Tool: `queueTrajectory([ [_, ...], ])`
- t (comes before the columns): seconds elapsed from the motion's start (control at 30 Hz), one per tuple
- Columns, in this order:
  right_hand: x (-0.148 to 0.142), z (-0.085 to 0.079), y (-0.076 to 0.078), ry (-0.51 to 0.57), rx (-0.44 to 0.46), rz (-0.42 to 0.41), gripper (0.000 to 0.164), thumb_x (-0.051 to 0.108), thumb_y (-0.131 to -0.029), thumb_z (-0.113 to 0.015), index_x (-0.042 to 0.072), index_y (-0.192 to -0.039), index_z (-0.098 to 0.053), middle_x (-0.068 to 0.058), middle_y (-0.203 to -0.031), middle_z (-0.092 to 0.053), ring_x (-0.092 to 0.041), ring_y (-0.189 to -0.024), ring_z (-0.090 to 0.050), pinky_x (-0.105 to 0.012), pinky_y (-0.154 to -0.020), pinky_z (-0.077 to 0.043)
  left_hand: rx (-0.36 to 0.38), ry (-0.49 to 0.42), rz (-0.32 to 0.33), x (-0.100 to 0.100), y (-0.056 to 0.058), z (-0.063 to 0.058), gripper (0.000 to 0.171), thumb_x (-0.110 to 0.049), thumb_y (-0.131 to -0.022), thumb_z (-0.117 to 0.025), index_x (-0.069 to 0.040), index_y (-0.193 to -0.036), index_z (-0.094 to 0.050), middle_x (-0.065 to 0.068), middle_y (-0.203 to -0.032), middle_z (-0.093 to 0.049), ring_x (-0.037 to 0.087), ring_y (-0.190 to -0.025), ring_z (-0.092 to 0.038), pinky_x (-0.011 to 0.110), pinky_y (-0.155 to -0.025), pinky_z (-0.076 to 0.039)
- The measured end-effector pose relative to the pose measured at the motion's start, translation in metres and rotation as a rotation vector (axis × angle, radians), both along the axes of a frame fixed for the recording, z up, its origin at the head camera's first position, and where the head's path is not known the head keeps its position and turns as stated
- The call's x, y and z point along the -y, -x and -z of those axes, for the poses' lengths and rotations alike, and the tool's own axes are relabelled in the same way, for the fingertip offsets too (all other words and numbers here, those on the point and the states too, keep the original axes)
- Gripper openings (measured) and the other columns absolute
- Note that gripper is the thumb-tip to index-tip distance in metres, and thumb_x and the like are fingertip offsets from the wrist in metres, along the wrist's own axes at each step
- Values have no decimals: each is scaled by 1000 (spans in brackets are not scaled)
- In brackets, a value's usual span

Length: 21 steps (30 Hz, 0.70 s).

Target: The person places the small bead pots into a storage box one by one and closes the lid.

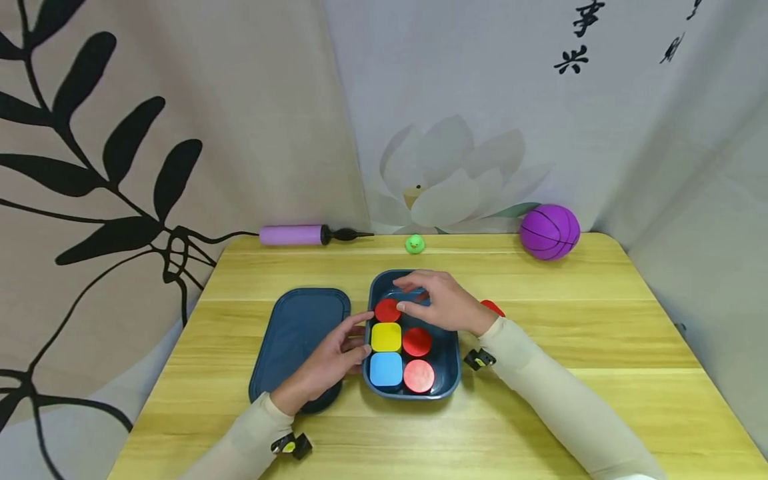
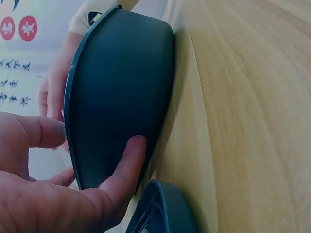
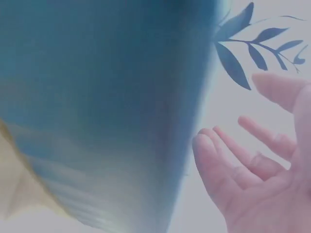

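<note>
A dark blue rectangular box [image 1: 447, 383] stands on the table with several colored pieces in it. Inside are a yellow square piece [image 1: 386, 337], a light blue square piece [image 1: 386, 369], a pinkish-red round piece [image 1: 419, 376] and two red round pieces, one in the middle [image 1: 417, 341] and one farther back [image 1: 387, 310]. My left hand [image 1: 330, 353] rests against the box's left side; in the left wrist view its fingertips touch the rim and outer wall. Over the box's back part hovers my right hand [image 1: 441, 300], fingers spread and holding nothing, thumb beside the back red piece.
A dark blue lid [image 1: 300, 333] lies left of the box, partly under my left forearm. Another red piece [image 1: 493, 307] shows behind my right wrist. Along the back edge are a purple pump [image 1: 294, 235], a small green duck [image 1: 415, 244] and a purple ball [image 1: 549, 232].
</note>
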State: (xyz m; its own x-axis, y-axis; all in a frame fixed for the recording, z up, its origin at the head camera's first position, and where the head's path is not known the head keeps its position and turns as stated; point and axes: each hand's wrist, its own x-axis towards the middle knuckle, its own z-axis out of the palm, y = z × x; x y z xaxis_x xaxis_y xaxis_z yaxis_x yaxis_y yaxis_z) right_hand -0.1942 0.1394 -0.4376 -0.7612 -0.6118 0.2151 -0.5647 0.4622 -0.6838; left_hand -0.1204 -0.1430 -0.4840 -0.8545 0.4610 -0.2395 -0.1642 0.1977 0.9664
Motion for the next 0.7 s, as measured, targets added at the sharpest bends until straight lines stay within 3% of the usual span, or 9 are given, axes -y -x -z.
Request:
queueTrajectory([
  [0.23, -22, -13, -6, 68, -21, 72, 43, 28, -99, -77, 10, -137, -69, -7, -130, -74, -34, -115, -73, -49, -93, -63, -32, 37, -19, 1, 2, -1, 60, -20, -109, -61, -25, -164, -37, 22, -154, -44, 30, -126, -59, 40, -89, -61],
  [0.43, -44, -14, -11, 99, -25, 146, 39, 25, -100, -76, 9, -135, -70, -7, -130, -74, -28, -114, -73, -41, -90, -64, -35, 27, -14, 0, 0, -1, 60, -19, -109, -61, -24, -164, -37, 23, -157, -43, 33, -132, -57, 40, -89, -61],
  [0.57, -62, -13, -19, 117, -36, 194, 39, 23, -100, -76, 7, -135, -70, -13, -131, -73, -27, -112, -74, -43, -89, -64, -42, 27, -10, -2, -2, 1, 61, -19, -109, -61, -24, -164, -37, 23, -158, -42, 36, -135, -56, 40, -89, -62],
  [0.7, -83, -9, -26, 122, -46, 246, 37, 20, -100, -76, 9, -134, -70, -10, -129, -74, -26, -110, -75, -39, -88, -64, -57, 29, -7, -3, -4, 3, 62, -19, -108, -63, -22, -165, -37, 23, -157, -43, 37, -135, -56, 39, -88, -62],
])
